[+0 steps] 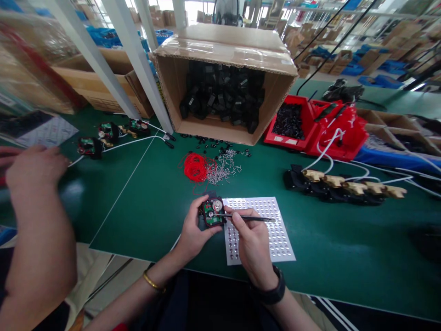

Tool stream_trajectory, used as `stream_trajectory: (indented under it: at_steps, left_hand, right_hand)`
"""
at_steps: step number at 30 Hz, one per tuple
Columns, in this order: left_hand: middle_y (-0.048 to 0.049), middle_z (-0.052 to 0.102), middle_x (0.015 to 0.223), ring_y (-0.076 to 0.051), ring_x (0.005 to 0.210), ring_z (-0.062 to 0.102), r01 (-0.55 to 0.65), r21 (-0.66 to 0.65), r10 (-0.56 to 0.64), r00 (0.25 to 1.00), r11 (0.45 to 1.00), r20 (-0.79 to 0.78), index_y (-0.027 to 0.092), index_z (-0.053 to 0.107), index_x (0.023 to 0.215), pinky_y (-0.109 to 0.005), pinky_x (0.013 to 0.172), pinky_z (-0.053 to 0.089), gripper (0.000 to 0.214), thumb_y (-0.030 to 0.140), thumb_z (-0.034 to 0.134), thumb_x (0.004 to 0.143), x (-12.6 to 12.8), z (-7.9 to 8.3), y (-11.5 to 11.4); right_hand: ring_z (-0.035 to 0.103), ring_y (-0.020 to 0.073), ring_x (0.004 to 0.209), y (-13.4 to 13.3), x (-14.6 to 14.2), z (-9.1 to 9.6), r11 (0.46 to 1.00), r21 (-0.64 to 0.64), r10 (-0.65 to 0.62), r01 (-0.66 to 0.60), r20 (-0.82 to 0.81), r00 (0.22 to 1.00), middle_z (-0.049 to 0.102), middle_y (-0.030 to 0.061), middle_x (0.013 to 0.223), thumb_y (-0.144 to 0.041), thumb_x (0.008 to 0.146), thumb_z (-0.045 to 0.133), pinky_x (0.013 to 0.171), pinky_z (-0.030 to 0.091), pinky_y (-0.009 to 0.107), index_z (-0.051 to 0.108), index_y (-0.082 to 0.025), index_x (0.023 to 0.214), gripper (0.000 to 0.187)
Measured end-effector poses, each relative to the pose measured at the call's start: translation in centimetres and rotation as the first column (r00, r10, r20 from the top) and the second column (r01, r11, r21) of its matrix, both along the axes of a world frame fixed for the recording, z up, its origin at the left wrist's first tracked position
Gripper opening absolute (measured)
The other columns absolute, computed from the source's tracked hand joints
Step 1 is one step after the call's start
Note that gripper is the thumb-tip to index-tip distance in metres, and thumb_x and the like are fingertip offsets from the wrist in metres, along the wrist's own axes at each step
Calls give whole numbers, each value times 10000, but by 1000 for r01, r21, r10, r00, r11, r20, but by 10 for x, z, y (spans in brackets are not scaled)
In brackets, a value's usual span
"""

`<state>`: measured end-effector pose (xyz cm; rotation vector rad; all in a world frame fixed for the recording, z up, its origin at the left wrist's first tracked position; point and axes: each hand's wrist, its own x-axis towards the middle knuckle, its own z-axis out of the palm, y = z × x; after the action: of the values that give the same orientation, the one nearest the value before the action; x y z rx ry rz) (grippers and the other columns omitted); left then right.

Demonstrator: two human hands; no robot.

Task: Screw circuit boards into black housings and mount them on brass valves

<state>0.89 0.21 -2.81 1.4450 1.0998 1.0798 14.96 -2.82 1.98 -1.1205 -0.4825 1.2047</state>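
My left hand (pixel 195 230) is closed around a small black housing with a green circuit board (pixel 212 212), held just above the green table mat (pixel 148 207). Pinched in my right hand (pixel 251 241) is a pair of thin tweezers (pixel 248 217), whose tip touches the round metal part on the board. Under my right hand lies a white perforated tray (pixel 275 218) of small round pieces.
A red wire coil (pixel 195 166) and a pile of small metal pins (pixel 223 165) lie beyond the tray. An open cardboard box of black parts (pixel 223 92) lies on its side. Red bins (pixel 292 124) and wired assemblies (pixel 344 187) sit right. Another person's arm (pixel 37 220) reaches in at left.
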Motion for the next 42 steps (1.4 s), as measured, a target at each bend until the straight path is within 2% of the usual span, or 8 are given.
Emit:
stream_trajectory:
  at_steps: [7, 14, 21, 31, 37, 42]
  left_hand:
    - [-108, 461, 1304, -294, 1227, 450, 13, 19, -13, 999, 1000, -30, 232, 390, 1285, -489, 1070, 316, 765, 254, 786, 631, -1, -3, 1]
    - [-103, 482, 1288, -305, 1221, 453, 0, 29, 0, 1000, 1000, -27, 234, 408, 1279, -495, 1065, 325, 756, 255, 784, 623, 0, 0, 1]
    - [-97, 488, 1279, -304, 1211, 460, -8, 28, 8, 999, 1000, -33, 237, 413, 1272, -491, 1064, 325, 752, 260, 784, 618, 0, 1, 1]
    - [-108, 349, 1373, -313, 1292, 344, -31, 169, 44, 996, 985, -76, 256, 437, 1242, -520, 1075, 277, 717, 325, 789, 622, 1, 5, 5]
    - [-110, 354, 1381, -312, 1289, 356, -33, 117, 41, 997, 993, -64, 250, 435, 1247, -487, 1075, 289, 710, 318, 781, 631, 1, 4, 4]
    - [-104, 421, 1337, -314, 1263, 393, -29, 53, 32, 997, 998, -68, 247, 418, 1274, -485, 1067, 308, 745, 307, 780, 625, 0, 0, 4]
  right_hand:
    - [658, 218, 841, 3, 3, 4, 1000, -29, 4, -6, -76, 997, 722, 66, 851, -283, 689, 746, 797, 480, 354, 595, -177, 740, 192]
    - [650, 220, 864, 1, 4, 2, 1000, -12, 27, -27, 15, 1000, 716, 65, 894, -283, 715, 724, 832, 473, 375, 609, -180, 757, 160]
    - [649, 204, 836, 2, 2, 4, 1000, -1, 25, -25, 36, 999, 717, 60, 881, -272, 717, 720, 828, 469, 365, 623, -178, 750, 139]
    - [651, 223, 863, 2, 1, 2, 1000, 1, 8, -8, 84, 996, 719, 64, 889, -280, 720, 716, 822, 476, 381, 616, -180, 755, 146]
    - [650, 206, 853, 2, 1, 1, 1000, 10, 15, -16, 46, 999, 720, 56, 903, -262, 737, 708, 839, 462, 367, 621, -189, 769, 118]
    - [652, 208, 852, 3, 1, 1, 1000, 17, 17, -18, 58, 998, 720, 56, 893, -257, 745, 702, 846, 460, 371, 618, -184, 767, 113]
